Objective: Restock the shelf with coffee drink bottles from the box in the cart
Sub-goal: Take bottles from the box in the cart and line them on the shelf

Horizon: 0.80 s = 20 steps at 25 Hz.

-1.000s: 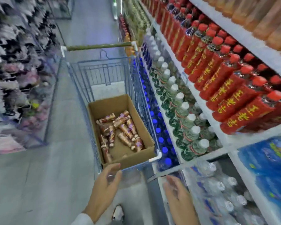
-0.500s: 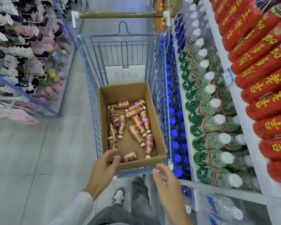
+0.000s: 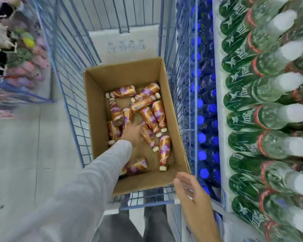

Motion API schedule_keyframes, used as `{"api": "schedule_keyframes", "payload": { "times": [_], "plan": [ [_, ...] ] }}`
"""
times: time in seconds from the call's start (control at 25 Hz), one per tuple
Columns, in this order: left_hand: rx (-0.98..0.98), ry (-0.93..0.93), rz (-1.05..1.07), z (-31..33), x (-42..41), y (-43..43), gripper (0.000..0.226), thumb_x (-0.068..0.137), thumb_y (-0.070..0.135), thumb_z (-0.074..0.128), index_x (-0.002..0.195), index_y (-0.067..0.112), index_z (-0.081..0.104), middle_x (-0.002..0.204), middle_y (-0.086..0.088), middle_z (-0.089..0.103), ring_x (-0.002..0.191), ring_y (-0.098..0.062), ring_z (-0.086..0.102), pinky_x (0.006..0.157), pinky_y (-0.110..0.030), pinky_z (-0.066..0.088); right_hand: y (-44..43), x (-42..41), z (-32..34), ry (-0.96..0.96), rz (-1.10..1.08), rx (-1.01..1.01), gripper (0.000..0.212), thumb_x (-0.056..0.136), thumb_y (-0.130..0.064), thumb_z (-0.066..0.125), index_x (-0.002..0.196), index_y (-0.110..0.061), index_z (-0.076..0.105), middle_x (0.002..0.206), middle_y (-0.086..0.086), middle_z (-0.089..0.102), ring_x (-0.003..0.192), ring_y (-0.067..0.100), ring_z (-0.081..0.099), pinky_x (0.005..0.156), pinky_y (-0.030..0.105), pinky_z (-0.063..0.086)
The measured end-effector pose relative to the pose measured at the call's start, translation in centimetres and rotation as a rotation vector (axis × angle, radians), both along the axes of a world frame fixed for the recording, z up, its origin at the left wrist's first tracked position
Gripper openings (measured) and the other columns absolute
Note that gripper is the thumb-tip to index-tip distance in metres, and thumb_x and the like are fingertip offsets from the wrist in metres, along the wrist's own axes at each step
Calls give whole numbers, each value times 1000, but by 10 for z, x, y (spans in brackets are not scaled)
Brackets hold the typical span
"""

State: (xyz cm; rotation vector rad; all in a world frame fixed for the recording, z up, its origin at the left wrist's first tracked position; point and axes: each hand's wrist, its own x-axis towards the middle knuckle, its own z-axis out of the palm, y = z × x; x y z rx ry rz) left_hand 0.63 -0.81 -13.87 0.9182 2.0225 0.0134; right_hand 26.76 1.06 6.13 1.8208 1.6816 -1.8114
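Observation:
A brown cardboard box (image 3: 94,109) sits in the blue wire cart (image 3: 68,63). Several orange-and-purple coffee drink bottles (image 3: 150,118) with cream caps lie loose on its floor. My left hand (image 3: 132,134), in a grey sleeve, is down inside the box. Its fingers lie over the bottles in the middle, and the blur hides whether they wrap around one. My right hand (image 3: 191,191) hovers with straight fingers just outside the box's near right corner, above the cart's front rim, holding nothing.
On the right, shelves hold rows of green bottles with white caps (image 3: 269,89) and, lower down, blue-capped bottles (image 3: 205,109) right against the cart's side. Racks of soft goods (image 3: 24,55) line the left. Grey floor (image 3: 24,154) lies between.
The view has closed in and tilted down over the cart. My left hand went from the box's near edge down among the bottles. My right hand stayed by the near right corner.

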Motion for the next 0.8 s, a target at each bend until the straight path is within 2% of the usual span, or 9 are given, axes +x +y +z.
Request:
{"api": "schedule_keyframes", "payload": {
  "times": [0.12, 0.24, 0.32, 0.4, 0.52, 0.56, 0.64, 0.72, 0.8],
  "plan": [
    [6, 112, -256, -52, -4, 12, 64, 89, 23, 66, 148, 35, 45, 158, -4, 33, 146, -30, 29, 117, -49, 30, 0, -4, -19, 6, -133, -37, 24, 84, -43, 64, 106, -34, 70, 105, -24, 72, 101, -10, 62, 91, 19, 45],
    [-60, 217, -492, -89, 3, 11, 63, 95, 26, 61, 153, 28, 38, 163, -11, 20, 151, -34, 19, 124, -47, 16, -4, -8, -35, -1, -216, -54, 16, 87, -27, 68, 103, -26, 73, 100, -23, 73, 95, -9, 65, 83, 12, 47],
    [-102, 288, -595, -101, 4, 10, 64, 95, 25, 59, 154, 25, 34, 163, -14, 21, 150, -34, 20, 124, -49, 14, -4, -12, -46, -15, -222, -81, 16, 86, -28, 68, 102, -27, 73, 100, -22, 74, 95, -7, 65, 83, 11, 48],
    [-104, 294, -572, -98, 5, 2, 58, 95, 21, 59, 149, 22, 40, 157, -12, 31, 145, -32, 29, 122, -47, 20, -3, -17, -47, -37, -192, -117, 20, 86, -36, 67, 105, -29, 72, 104, -23, 72, 98, -8, 64, 88, 18, 47],
    [-132, 224, -330, -62, 4, -19, 54, 92, 29, 61, 143, 19, 47, 146, -10, 46, 135, -30, 42, 114, -48, 33, 11, -29, -32, -31, -113, -128, 16, 92, -35, 65, 108, -35, 69, 105, -27, 70, 99, -14, 60, 86, 14, 45],
    [-113, 174, -184, -43, 2, -28, 55, 89, 39, 63, 138, 18, 50, 138, -9, 54, 128, -29, 50, 109, -47, 41, 18, -36, -26, -31, -53, -111, 14, 94, -36, 64, 108, -38, 67, 105, -29, 68, 99, -16, 59, 84, 12, 45],
    [-39, -14, 250, 0, 0, -49, 57, 81, 53, 67, 125, 20, 57, 116, -3, 65, 106, -24, 62, 93, -40, 52, 32, -49, -25, -37, 55, -75, 12, 96, -37, 62, 108, -39, 65, 105, -26, 68, 99, -17, 59, 79, 9, 46],
    [25, -243, 650, 46, 1, -70, 56, 78, 49, 76, 123, 22, 59, 109, 2, 67, 97, -18, 64, 85, -35, 54, 43, -63, -35, -44, 125, -52, 13, 98, -35, 62, 110, -35, 64, 107, -21, 68, 99, -13, 60, 80, 8, 47],
    [90, -346, 893, 89, 8, -91, 55, 78, 46, 80, 124, 23, 59, 109, 3, 69, 94, -15, 67, 77, -31, 54, 48, -81, -55, -67, 160, -74, 17, 98, -35, 61, 114, -28, 65, 109, -14, 69, 99, -6, 62, 87, 17, 51]
  ]
}}
